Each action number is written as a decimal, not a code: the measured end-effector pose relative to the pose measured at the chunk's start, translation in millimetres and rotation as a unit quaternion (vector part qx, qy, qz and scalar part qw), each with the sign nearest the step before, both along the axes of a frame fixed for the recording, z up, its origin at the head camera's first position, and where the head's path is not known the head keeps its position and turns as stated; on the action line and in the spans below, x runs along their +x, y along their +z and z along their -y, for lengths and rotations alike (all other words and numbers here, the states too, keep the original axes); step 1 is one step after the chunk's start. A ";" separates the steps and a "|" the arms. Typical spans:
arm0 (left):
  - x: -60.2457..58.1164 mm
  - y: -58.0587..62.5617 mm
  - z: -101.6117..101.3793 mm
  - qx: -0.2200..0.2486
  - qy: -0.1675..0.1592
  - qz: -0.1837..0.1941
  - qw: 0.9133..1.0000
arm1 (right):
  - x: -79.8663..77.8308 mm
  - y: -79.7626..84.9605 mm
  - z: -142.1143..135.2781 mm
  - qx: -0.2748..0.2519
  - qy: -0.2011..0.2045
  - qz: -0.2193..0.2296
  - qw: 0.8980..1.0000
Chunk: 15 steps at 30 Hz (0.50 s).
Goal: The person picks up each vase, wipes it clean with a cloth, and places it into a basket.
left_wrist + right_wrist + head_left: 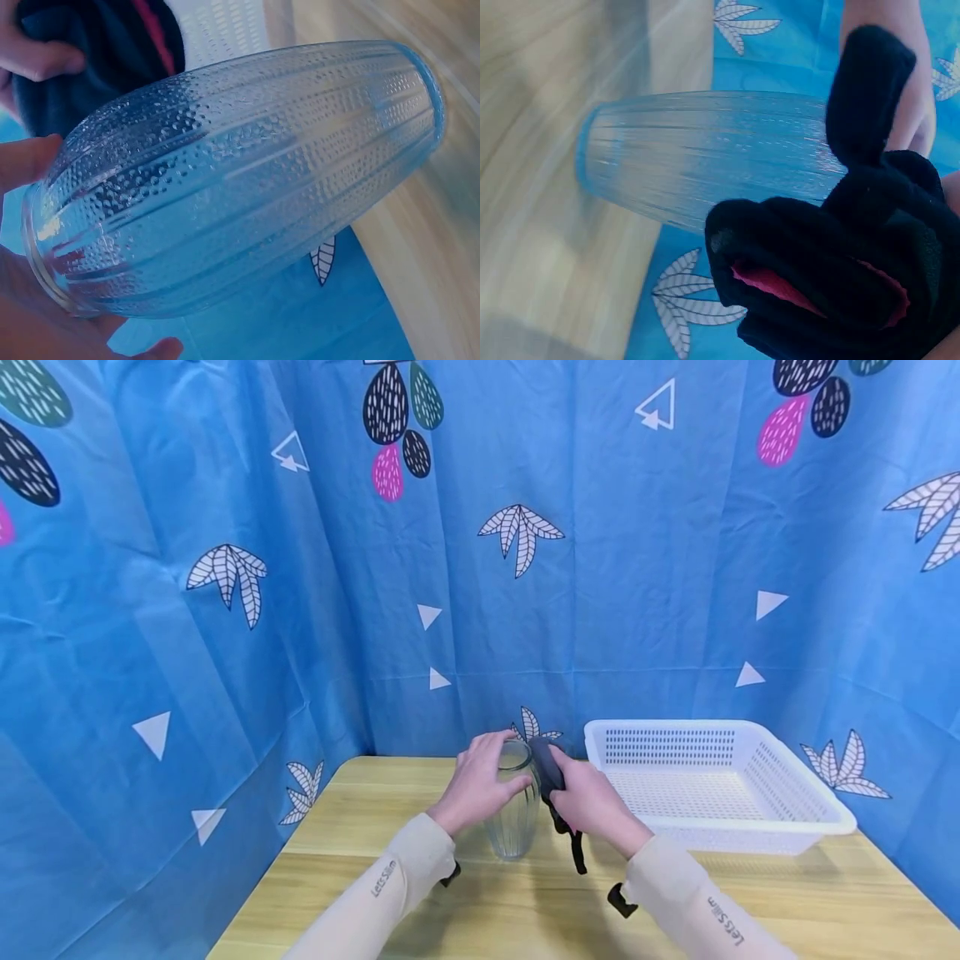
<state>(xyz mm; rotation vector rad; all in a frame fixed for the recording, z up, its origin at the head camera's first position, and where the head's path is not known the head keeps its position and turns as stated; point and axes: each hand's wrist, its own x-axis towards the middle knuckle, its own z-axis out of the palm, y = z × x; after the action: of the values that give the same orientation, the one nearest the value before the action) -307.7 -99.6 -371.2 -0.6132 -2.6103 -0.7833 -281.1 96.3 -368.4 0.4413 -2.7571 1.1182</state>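
A clear ribbed glass vase [513, 831] stands upright in the middle, its base right at the wooden tabletop. My left hand [480, 781] grips it around the rim, with the thumb on the near side. In the left wrist view, the dimpled surface of the vase [225, 180] fills much of the picture. Just to its right, my right hand [588, 797] holds a folded black fabric piece [550, 768] with a strap dangling below. The right wrist view shows pink edges between the folds of this black fabric [795, 225], which overlaps the vase's upper end.
A white perforated plastic basket [780, 839] sits on the right of the wooden table [352, 827]. Blue patterned curtains [637, 568] hang behind the table and along both sides.
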 end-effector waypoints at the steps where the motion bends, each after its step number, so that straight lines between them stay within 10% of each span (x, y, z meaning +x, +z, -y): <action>1: -0.1 -0.2 -0.1 -0.001 -0.003 0.002 1.000 | -0.2 0.8 0.6 0.002 -0.001 -0.001 1.000; 15: -4.9 -2.4 -2.5 0.005 -0.019 0.004 1.000 | -16.2 -41.0 6.0 0.057 0.017 0.037 0.998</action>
<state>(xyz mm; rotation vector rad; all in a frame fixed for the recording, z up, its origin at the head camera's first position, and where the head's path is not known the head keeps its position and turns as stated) -312.7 -97.1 -373.6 -0.6605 -2.6080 -0.8110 -297.3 90.4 -409.4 0.4720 -2.8984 1.0077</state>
